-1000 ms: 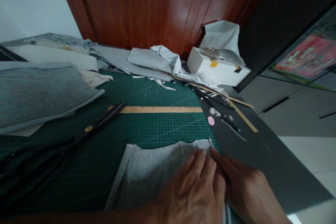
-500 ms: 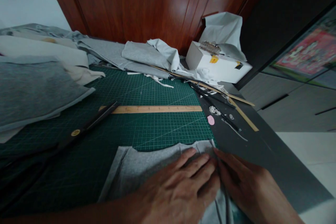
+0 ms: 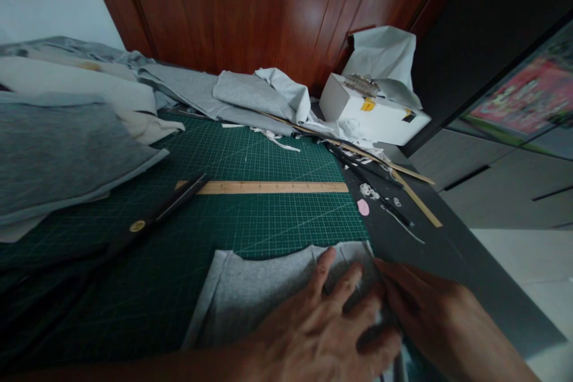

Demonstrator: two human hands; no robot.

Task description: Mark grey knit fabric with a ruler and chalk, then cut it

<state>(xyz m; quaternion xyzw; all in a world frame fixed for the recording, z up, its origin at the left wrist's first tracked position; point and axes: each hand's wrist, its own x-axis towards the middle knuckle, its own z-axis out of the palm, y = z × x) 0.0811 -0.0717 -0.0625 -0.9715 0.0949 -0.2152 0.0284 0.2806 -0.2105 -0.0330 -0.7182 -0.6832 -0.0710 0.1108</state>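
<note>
grey fabric (image 3: 264,292); green gridded mat (image 3: 250,215); white box (image 3: 371,116)

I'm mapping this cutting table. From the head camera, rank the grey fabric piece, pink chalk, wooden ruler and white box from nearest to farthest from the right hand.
1. Grey fabric piece, touching the right hand.
2. Pink chalk, just beyond.
3. Wooden ruler, mid-mat.
4. White box, far back.

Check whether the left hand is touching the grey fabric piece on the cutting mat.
Touching. The head view shows the left hand lying flat on the grey fabric piece, fingers spread and pressed onto its surface.
</note>
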